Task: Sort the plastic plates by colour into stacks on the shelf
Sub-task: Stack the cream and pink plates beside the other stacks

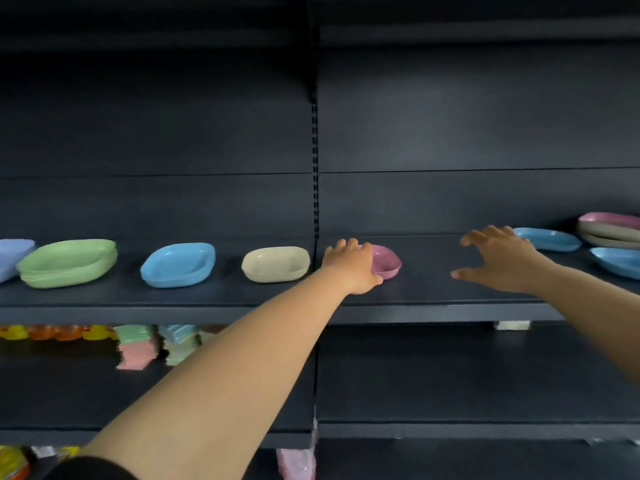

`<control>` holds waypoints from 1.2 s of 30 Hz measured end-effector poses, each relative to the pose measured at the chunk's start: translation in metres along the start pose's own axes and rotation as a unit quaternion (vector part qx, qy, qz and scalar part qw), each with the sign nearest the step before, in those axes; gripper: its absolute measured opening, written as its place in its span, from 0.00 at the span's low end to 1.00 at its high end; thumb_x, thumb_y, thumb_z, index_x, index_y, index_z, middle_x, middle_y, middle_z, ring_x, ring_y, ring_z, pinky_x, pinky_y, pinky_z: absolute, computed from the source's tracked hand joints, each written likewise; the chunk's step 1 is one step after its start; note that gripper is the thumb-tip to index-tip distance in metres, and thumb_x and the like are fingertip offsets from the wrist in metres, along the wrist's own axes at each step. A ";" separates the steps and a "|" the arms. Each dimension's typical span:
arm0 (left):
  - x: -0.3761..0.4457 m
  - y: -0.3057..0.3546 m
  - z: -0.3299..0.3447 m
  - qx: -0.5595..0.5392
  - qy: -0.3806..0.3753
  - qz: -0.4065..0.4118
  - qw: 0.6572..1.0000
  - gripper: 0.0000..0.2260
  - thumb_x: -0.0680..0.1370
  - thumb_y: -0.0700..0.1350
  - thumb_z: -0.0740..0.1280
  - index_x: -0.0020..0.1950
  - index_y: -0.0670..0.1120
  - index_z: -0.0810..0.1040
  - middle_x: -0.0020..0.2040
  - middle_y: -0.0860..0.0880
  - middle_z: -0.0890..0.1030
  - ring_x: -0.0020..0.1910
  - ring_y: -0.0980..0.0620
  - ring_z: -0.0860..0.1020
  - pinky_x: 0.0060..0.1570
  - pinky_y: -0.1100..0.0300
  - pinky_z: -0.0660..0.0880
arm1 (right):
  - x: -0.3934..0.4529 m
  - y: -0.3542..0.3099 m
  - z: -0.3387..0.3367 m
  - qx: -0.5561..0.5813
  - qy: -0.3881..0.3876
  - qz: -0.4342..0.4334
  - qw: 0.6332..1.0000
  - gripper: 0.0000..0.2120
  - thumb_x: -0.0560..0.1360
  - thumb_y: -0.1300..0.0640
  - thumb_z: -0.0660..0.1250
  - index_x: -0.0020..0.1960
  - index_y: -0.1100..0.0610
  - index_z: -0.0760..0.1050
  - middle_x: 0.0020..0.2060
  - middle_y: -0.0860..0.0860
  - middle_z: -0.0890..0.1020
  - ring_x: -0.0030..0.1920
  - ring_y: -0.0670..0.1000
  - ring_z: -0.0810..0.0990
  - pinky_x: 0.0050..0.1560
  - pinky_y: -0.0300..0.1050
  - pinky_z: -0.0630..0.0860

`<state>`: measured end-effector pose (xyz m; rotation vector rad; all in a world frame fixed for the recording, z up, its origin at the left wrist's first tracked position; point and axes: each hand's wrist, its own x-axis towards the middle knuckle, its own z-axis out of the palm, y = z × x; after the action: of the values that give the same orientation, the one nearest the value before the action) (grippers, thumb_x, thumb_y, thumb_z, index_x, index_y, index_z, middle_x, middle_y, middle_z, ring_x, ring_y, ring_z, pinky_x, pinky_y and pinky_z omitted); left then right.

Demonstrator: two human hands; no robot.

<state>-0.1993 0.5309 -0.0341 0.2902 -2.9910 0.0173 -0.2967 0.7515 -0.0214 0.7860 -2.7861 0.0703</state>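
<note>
At centre frame the left hand [353, 268] grips the near edge of one pink plate [387, 262] on the dark shelf [207, 299]. The right hand [498, 259], centre right, hovers spread and holds nothing. Leftward stand one beige plate [276, 264], one blue plate [178, 265] and one green stack [67, 263]. At right lie two blue plates [547, 239] and one mixed stack [609, 230].

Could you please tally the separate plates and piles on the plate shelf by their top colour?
Lavender pile: 1
Green pile: 1
Blue plates: 3
Beige plate: 1
Pink plate plus pink-topped mixed pile: 2
Total: 8
</note>
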 end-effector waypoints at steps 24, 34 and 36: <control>0.327 0.369 0.069 -0.247 -0.037 -0.078 0.965 0.37 0.75 0.61 0.64 0.76 0.44 0.56 0.75 0.45 0.61 0.72 0.45 0.62 0.66 0.53 0.65 | 0.113 0.494 0.035 0.146 0.007 0.081 0.986 0.22 0.68 0.39 0.70 0.57 0.49 0.74 0.48 0.44 0.76 0.50 0.50 0.76 0.55 0.46 0.72; 0.411 0.372 0.105 -0.230 -0.124 -0.191 0.946 0.51 0.64 0.57 0.77 0.77 0.44 0.52 0.74 0.45 0.61 0.72 0.45 0.63 0.68 0.52 0.66 | 0.224 0.569 0.082 0.286 -0.043 0.067 0.955 0.24 0.69 0.49 0.75 0.61 0.54 0.73 0.57 0.51 0.78 0.57 0.53 0.77 0.61 0.49 0.73; 0.418 0.368 0.106 -0.231 -0.141 -0.199 0.942 0.52 0.61 0.58 0.79 0.76 0.45 0.55 0.72 0.46 0.65 0.69 0.46 0.67 0.66 0.53 0.68 | 0.240 0.577 0.091 0.277 -0.057 0.077 0.956 0.32 0.68 0.51 0.76 0.67 0.56 0.69 0.61 0.53 0.76 0.59 0.54 0.75 0.62 0.48 0.72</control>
<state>-0.6906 0.8099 -0.0818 0.8893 -3.0126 -0.8168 -0.8152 1.1112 -0.0391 0.6941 -2.9598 0.8920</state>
